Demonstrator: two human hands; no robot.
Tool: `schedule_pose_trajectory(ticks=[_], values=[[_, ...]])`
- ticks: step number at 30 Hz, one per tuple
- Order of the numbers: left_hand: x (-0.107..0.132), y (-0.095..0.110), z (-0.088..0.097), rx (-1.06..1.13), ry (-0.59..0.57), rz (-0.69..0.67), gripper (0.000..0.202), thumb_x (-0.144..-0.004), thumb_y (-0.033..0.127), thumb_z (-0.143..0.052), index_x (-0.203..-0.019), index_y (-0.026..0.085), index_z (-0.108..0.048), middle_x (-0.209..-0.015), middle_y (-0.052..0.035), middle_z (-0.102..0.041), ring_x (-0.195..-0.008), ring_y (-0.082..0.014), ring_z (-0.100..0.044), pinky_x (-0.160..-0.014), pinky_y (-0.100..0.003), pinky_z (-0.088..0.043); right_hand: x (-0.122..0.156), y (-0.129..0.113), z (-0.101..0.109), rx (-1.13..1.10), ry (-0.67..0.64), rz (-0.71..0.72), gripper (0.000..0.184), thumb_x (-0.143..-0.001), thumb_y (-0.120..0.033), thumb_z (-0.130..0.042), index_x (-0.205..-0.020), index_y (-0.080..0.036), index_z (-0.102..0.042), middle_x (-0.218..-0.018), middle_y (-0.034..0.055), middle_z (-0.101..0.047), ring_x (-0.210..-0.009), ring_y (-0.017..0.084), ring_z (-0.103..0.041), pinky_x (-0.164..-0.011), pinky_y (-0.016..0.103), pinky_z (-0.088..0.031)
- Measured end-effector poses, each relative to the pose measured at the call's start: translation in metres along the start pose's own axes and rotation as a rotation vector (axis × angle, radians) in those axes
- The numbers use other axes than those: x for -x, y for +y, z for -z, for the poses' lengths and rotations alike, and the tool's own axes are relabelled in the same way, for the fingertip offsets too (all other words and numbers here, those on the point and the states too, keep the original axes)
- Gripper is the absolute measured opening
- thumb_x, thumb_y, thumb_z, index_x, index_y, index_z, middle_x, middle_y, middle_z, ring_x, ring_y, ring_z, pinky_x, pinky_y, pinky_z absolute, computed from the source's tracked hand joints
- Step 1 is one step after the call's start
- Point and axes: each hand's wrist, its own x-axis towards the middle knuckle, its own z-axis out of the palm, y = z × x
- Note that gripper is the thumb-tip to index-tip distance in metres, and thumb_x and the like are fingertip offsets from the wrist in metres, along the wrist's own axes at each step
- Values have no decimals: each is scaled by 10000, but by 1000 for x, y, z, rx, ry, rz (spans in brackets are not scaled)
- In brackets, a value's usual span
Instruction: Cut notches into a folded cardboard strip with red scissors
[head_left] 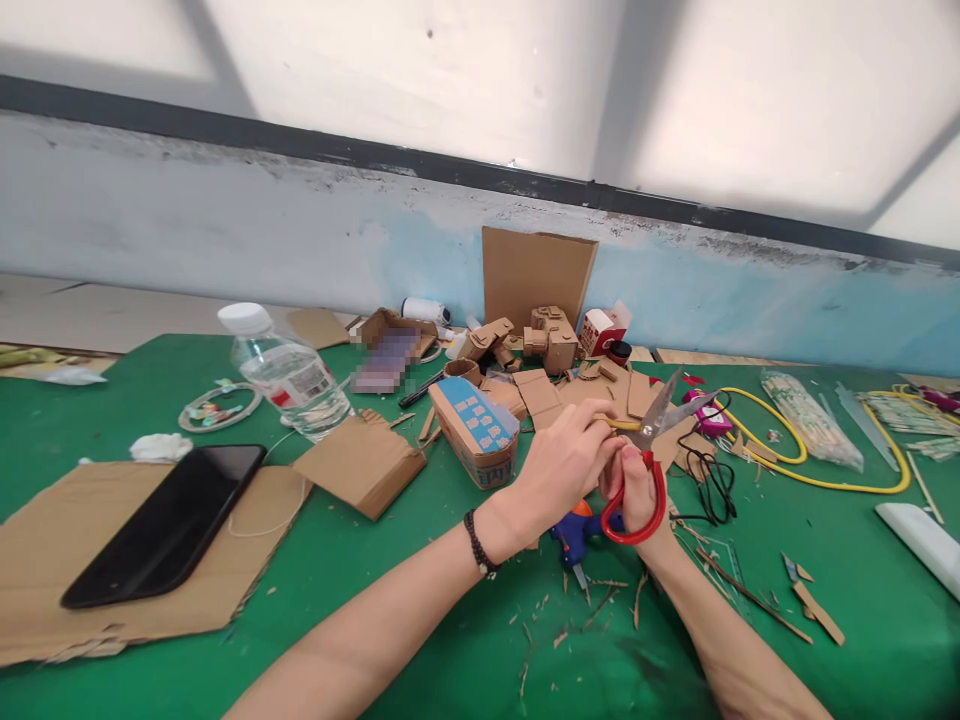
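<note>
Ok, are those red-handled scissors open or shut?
Open. The red-handled scissors in the right hand show two blades spread apart in a V.

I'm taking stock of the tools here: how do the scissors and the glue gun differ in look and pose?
The scissors have red handles; the glue gun has a blue body. The scissors are held in the right hand, blades spread, while the glue gun lies on the green table. The scissors point up the picture; the glue gun's nozzle points down it. Both have metallic working ends.
</note>
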Motion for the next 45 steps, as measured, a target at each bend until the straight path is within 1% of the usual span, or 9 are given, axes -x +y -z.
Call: schedule_pose_trajectory(ticks=[5,7,9,12,14,17,23,32,45], values=[[-4,-3,17,132,-48,21,295,-1134,312,-542,-1004,198,-781,-1623,-137,-628,-1304,-307,-743,-1108,-483,-629,-14,-16,8,-175,-19,38,718,-1101,-720,-491,-539,-279,-422,-475,-49,-350,-432,150,-330,-471,336,-316],[-6,-7,26,230,-96,71,297,-1135,339,-539,-996,208,-767,-1486,-126,-720,-1206,-291,-778,-1035,-451,-647,-18,-24,12,-238,-4,40,735,-1093,-735,-483,-529,-276,-378,-472,-66,-280,-390,129,-242,-420,316,-249],[-7,-10,31,384,-135,176,263,-1137,397,-538,-1060,219,-717,-1203,-90,-803,-932,-238,-802,-844,-380,-657,-19,-31,14,-297,-22,27,739,-1090,-734,-498,-526,-273,-373,-478,-74,-257,-371,114,-201,-396,300,-212],[-8,-10,31,641,-164,340,278,-1141,474,-512,-1249,240,-614,-925,-5,-770,-612,-171,-692,-616,-309,-566,-15,-34,12,-299,-118,-25,763,-1086,-768,-481,-513,-276,-371,-474,-76,-260,-355,105,-202,-386,289,-229],[-9,-8,27,686,-161,331,286,-1151,468,-480,-1248,244,-630,-913,-3,-770,-674,-176,-700,-654,-299,-544,-13,-31,10,-267,-182,-70,782,-1056,-815,-493,-497,-281,-373,-463,-73,-273,-347,103,-217,-379,287,-240],[-11,-5,20,583,-132,254,330,-1154,425,-479,-1006,229,-700,-869,-16,-763,-808,-194,-694,-761,-306,-504,-11,-23,8,-227,-206,-112,739,-1015,-813,-585,-525,-274,-461,-456,-66,-337,-358,112,-304,-383,279,-251],[-9,-7,7,535,-55,337,322,-1142,399,-488,-916,235,-650,-827,-1,-731,-788,-189,-666,-766,-307,-464,-9,-14,3,-220,-95,-189,504,-997,-737,-708,-883,-247,-669,-571,-92,-449,-391,112,-411,-392,267,-331],[1,-1,-10,810,-167,430,461,-1151,598,-419,-865,249,-512,-555,72,-509,-468,-146,-534,-528,-279,-400,-6,-20,8,-116,112,-64,468,-1057,-661,-656,-818,-263,-600,-574,-78,-413,-455,126,-350,-437,293,-310],[7,10,-17,872,-200,496,457,-1147,606,-408,-918,238,-554,-677,47,-651,-471,-126,-585,-481,-254,-435,-12,-30,23,97,302,83,537,-1058,-698,-639,-770,-246,-605,-598,-51,-511,-503,133,-441,-474,292,-359]])
